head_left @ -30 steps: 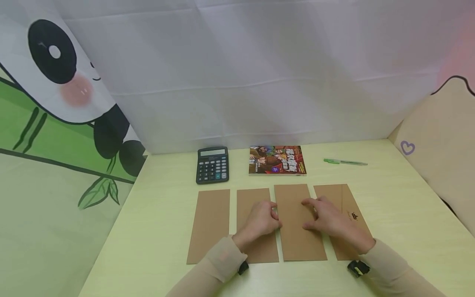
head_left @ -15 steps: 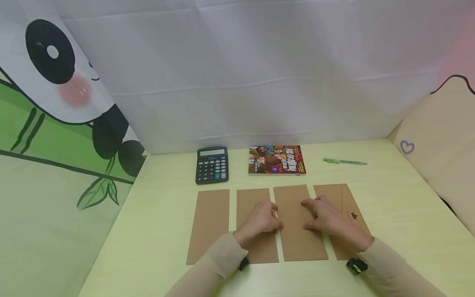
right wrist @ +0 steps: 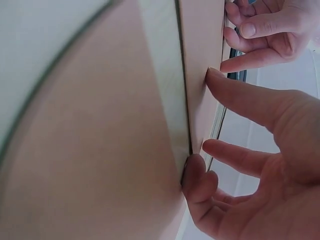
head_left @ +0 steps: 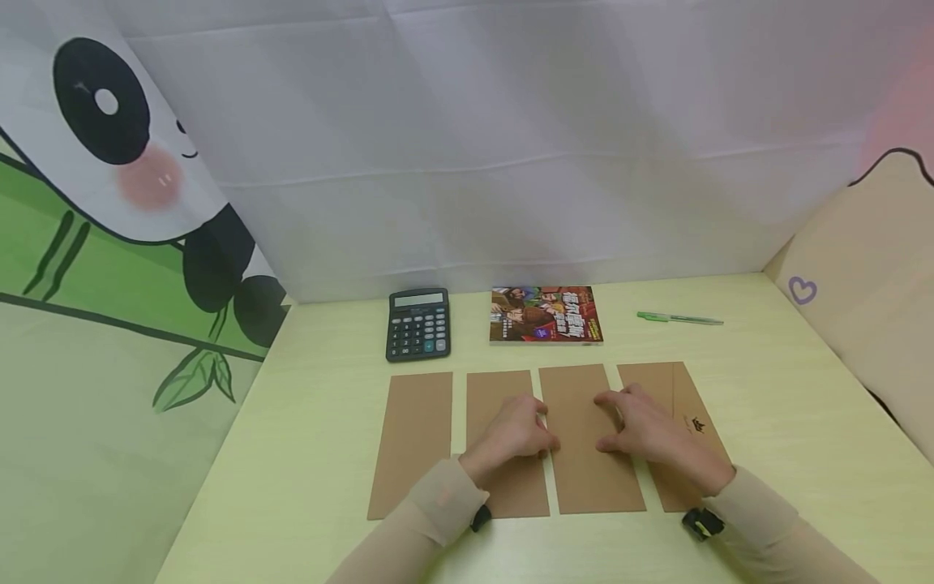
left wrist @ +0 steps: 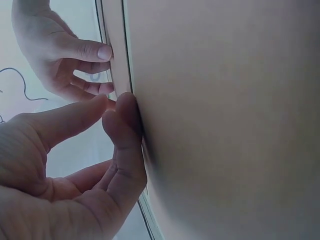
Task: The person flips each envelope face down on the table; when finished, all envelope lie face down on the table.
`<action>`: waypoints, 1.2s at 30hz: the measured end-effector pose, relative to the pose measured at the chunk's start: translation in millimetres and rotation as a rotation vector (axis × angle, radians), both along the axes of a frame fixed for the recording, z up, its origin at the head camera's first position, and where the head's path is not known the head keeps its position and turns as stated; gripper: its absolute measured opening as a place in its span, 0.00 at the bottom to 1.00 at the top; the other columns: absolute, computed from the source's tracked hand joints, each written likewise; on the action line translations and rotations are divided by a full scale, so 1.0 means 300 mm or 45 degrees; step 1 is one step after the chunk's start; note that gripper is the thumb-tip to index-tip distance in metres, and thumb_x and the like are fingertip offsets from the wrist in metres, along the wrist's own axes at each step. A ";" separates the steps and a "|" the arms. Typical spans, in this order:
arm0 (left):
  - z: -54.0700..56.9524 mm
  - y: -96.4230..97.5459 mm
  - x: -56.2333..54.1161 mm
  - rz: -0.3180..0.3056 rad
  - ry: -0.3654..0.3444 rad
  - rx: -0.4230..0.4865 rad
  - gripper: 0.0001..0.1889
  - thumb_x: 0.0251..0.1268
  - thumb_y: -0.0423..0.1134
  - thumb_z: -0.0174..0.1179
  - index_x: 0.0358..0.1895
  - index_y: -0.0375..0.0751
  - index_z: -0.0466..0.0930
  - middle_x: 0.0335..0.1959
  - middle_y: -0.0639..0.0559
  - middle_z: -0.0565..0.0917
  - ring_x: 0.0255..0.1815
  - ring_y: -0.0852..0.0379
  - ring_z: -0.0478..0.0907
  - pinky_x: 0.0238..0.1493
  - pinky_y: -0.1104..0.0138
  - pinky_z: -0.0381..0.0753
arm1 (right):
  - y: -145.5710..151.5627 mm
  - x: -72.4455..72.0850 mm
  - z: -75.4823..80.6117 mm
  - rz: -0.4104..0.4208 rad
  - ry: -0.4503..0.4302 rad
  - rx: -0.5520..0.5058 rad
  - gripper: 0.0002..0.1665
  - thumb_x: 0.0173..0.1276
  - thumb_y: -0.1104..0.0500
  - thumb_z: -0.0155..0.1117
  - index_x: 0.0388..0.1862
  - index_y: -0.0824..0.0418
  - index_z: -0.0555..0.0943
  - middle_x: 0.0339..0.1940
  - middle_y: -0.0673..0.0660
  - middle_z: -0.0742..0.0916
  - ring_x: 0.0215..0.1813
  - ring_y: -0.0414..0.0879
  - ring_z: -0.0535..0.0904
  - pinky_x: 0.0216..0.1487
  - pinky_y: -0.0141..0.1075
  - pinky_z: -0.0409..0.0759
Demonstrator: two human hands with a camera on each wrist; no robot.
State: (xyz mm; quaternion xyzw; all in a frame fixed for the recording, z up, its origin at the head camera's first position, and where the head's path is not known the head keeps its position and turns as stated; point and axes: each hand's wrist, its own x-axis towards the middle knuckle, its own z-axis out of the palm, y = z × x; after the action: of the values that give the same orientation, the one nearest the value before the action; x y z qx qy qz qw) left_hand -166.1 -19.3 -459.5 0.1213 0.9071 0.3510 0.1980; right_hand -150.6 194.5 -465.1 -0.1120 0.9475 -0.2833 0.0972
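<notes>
The third card (head_left: 578, 434), lower centre, runs lengthwise up the frame between left hand (head_left: 513, 430) and right hand (head_left: 645, 426), both at its edges, fingers parted.

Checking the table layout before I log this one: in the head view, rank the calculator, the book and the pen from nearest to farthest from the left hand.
From the left hand:
1. Book: beyond the hand, slightly right.
2. Calculator: beyond the hand, to the left.
3. Pen: beyond the hand, well to the right.
</notes>
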 end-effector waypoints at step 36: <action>0.025 0.137 0.033 -0.138 0.085 0.323 0.32 0.51 0.36 0.72 0.62 0.35 0.73 0.52 0.45 0.81 0.27 0.67 0.77 0.23 0.72 0.76 | 0.275 0.054 -0.004 -0.071 0.309 -0.075 0.40 0.51 0.52 0.78 0.59 0.69 0.73 0.45 0.67 0.77 0.44 0.59 0.76 0.41 0.51 0.76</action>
State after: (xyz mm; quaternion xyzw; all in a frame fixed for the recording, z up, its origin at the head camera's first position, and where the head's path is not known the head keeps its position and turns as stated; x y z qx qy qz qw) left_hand -156.1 22.0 -452.1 0.2056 0.8537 0.4475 0.1695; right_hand -134.3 276.9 -466.5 -0.1217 0.9463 -0.2981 -0.0293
